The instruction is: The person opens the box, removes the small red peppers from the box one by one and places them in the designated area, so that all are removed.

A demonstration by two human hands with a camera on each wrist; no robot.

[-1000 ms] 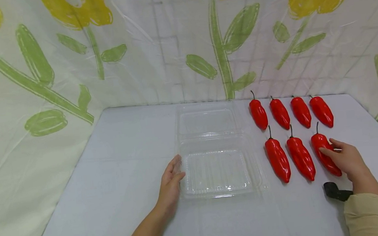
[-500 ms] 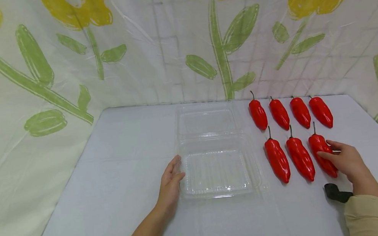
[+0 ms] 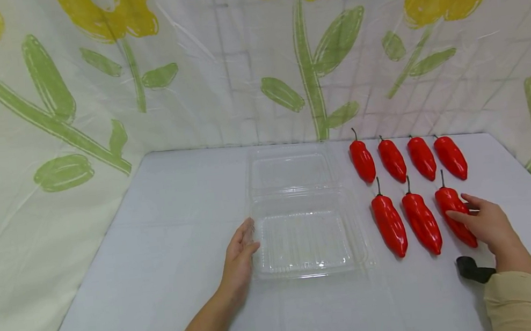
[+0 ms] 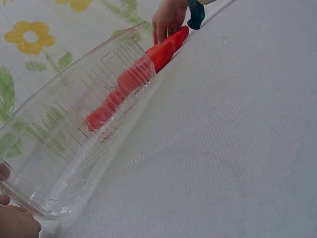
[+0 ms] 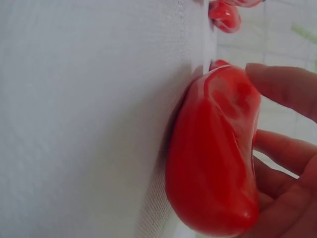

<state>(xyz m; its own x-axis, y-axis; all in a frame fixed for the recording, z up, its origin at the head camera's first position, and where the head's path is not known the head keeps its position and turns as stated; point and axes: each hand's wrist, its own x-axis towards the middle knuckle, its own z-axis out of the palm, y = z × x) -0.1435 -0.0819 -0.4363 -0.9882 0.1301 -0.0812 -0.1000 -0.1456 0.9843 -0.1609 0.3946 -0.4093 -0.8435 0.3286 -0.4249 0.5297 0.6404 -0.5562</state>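
A clear plastic clamshell container (image 3: 302, 240) lies unfolded, its lid (image 3: 290, 171) flat toward the back. My left hand (image 3: 239, 257) holds the base's left side, thumb near the rim and fingers along the outer wall; part of this hand (image 4: 19, 220) shows at the left wrist view's lower corner. To the right, my right hand (image 3: 487, 224) has its thumb and fingers about the rightmost front red pepper (image 3: 449, 203). That pepper (image 5: 210, 158) lies on the white cloth in the right wrist view, thumb and fingers against its sides.
Two other red peppers (image 3: 389, 225) complete the front row, stems pointing back. A back row of several red peppers (image 3: 393, 160) lies behind them. The white tablecloth (image 3: 177, 207) ends at a flower-printed curtain (image 3: 199, 86). Each wrist carries a black camera mount (image 3: 473, 270).
The pepper under my right hand has shifted slightly left, then a little back to the right. My left hand and the container stay where they were.
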